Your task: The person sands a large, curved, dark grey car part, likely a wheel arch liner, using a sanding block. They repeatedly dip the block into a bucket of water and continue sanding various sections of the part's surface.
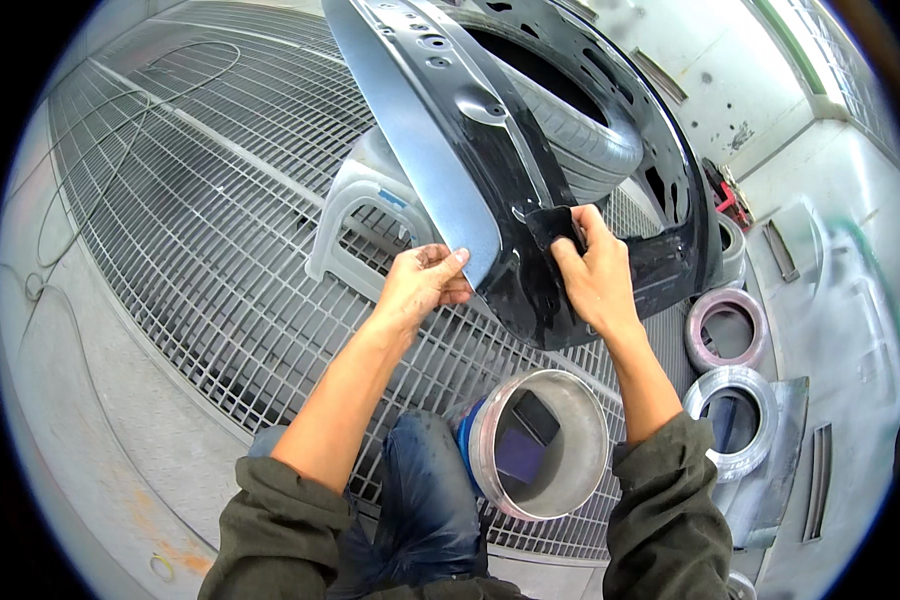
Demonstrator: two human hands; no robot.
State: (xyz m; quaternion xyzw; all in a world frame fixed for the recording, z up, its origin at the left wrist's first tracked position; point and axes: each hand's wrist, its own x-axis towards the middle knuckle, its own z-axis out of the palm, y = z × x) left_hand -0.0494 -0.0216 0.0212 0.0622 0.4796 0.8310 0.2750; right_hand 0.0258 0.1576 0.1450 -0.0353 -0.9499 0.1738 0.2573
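Note:
A large car body panel (515, 295), black and glossy on its inner side, lies tilted in front of me. Its outer skin (425, 150) is light blue-grey. At the panel's near left corner, my left hand (417, 288) pinches the edge between thumb and fingers. My right hand (602, 285) is closed on a small black sheet of sandpaper (546, 226) and presses it against the black inner frame. Part of the sheet is hidden under the fingers. Wet-looking streaks and pale smears show on the frame near this hand.
Under the panel are a grey plastic stool (335, 215) and a tyre (580, 145). Between my knees and the panel stands a bucket (482, 455) with a dark block and a purple sheet inside. Several painted tyres (735, 465) line the right. Metal grating (220, 270) covers the floor; a thin hose (70, 205) lies left.

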